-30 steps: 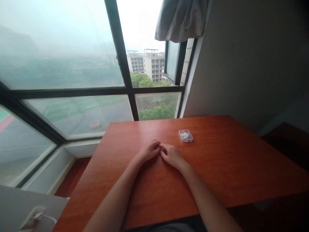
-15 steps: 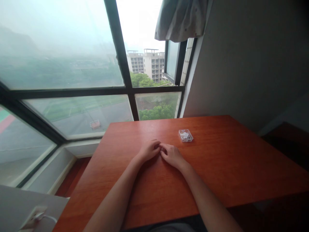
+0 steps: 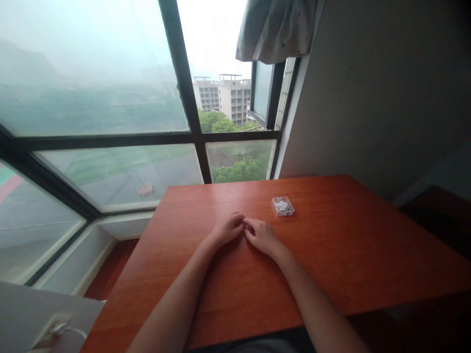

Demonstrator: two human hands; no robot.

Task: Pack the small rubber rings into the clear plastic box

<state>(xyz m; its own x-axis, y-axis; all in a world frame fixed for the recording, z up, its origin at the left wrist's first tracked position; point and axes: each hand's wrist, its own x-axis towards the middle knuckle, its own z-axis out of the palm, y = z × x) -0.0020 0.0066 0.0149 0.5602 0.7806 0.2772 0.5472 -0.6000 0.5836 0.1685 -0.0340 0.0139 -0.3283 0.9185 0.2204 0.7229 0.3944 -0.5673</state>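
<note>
My left hand [image 3: 228, 228] and my right hand [image 3: 262, 236] rest knuckles-up on the reddish wooden table [image 3: 349, 255], fingertips meeting in the middle. Both sets of fingers are curled under and pressed together; whether they pinch anything between them is hidden. A small clear plastic box [image 3: 283, 206] with something white inside lies on the table a little beyond and to the right of my right hand, untouched.
A large dark-framed window [image 3: 184, 98] runs along the far and left sides, with a grey curtain [image 3: 275, 29] bunched at the top. A grey wall [image 3: 368, 88] stands on the right. A white plug and cable [image 3: 55, 331] sit at the lower left.
</note>
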